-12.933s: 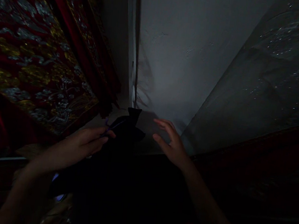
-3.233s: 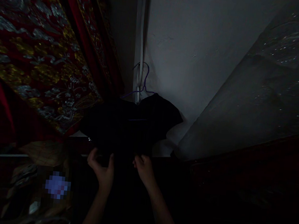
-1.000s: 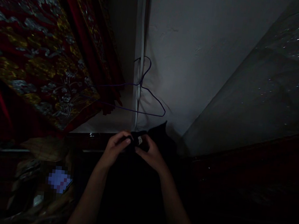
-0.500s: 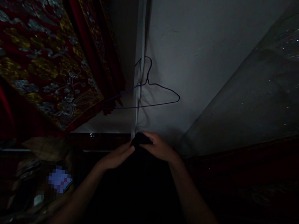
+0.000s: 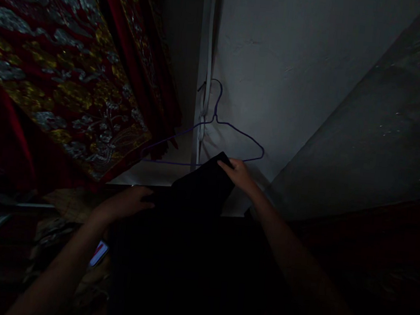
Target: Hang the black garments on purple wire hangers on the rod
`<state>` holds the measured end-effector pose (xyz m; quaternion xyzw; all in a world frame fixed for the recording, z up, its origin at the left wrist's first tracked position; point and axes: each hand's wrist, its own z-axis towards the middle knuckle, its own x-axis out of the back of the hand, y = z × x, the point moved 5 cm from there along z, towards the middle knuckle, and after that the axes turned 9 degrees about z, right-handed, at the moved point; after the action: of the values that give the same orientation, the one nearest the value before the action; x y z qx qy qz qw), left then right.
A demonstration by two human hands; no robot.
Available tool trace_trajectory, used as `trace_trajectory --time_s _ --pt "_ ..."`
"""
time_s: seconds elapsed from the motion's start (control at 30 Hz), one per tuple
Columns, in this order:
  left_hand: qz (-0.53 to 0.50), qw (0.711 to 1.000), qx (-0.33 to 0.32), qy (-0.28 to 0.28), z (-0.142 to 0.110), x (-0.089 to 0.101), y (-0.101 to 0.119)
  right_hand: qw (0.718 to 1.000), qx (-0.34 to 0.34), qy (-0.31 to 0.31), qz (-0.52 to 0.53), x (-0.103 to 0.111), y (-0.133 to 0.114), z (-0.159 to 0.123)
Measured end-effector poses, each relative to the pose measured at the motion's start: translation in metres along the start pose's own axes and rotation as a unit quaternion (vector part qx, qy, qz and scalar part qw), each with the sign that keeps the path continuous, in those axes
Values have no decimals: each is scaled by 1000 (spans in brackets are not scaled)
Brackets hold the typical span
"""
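Observation:
A black cloth [image 5: 203, 186], perhaps a garment, stretches between my hands; its shape merges into the darkness below. My right hand [image 5: 241, 174] pinches its upper right corner, thumb in front. Lower on the left, my left hand [image 5: 128, 202] is closed on the other side of the cloth, its fingertips partly lost in the dark. Just behind the raised corner is a thin purple wire hanger [image 5: 237, 129], hooked at a white cord [image 5: 210, 43] by the wall. The cloth covers part of the hanger's lower bar.
Red fabric with gold and silver embroidery [image 5: 73, 70] hangs at the left. A pale wall [image 5: 278, 70] stands ahead, with a glittering translucent sheet [image 5: 394, 130] slanting across the right. At the lower left, a lit phone [image 5: 99, 253] lies among dim clutter.
My hands have moved apart, the right one up and rightward with the cloth's corner, the left one out to the left. The cloth now spreads wider and overlaps the hanger's bottom bar.

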<state>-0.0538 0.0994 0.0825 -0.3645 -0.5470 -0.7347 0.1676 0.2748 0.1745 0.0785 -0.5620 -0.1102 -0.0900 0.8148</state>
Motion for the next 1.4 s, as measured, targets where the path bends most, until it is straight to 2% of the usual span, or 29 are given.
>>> trace_trajectory --time_s 0.1,0.17,0.23,0.33,0.43,0.53,0.6,0.73,0.8,0.87,0.9,0.97,1.03,1.1,1.23,1.33,1.4 --pt "75 997 -4 32 8 28 0 999 8 41 -24 28 -14 -19" --pt "117 987 -38 105 17 50 14 999 1 50 -21 38 -26 -26" --pt "145 971 -76 175 26 68 33 999 -11 41 -15 39 -34 -31" --pt "161 953 -106 235 44 76 62 1000 -10 18 -8 29 -39 -39" --pt "165 945 -105 261 63 70 83 1000 15 -20 2 13 -41 -49" --pt "161 946 -113 257 77 63 92 999 36 -28 -17 8 -45 -59" --pt "161 952 -114 234 82 62 84 999 33 -13 -29 15 -48 -62" --pt "160 970 -69 171 81 62 41 999 29 15 -32 38 -56 -59" --pt "155 981 -32 111 80 59 17 999 32 19 -34 44 -60 -58" --pt "151 986 -6 69 80 56 4 999 30 21 -32 45 -62 -56" --pt "151 986 -5 71 80 56 4 999 27 23 -27 44 -62 -56" --pt "152 980 -22 124 80 60 17 999 20 25 -16 40 -61 -57" --pt "152 969 -47 190 79 62 39 1000 15 17 -7 33 -58 -57" --pt "138 962 -74 222 79 59 65 1000 12 2 -2 23 -55 -57" --pt "89 960 -154 217 86 48 104 999 29 -18 0 3 -54 -59" --pt "100 956 -181 207 94 47 107 996 70 -57 -9 -6 -62 -68" --pt "122 952 -187 208 98 52 103 994 101 -44 -26 1 -68 -76"
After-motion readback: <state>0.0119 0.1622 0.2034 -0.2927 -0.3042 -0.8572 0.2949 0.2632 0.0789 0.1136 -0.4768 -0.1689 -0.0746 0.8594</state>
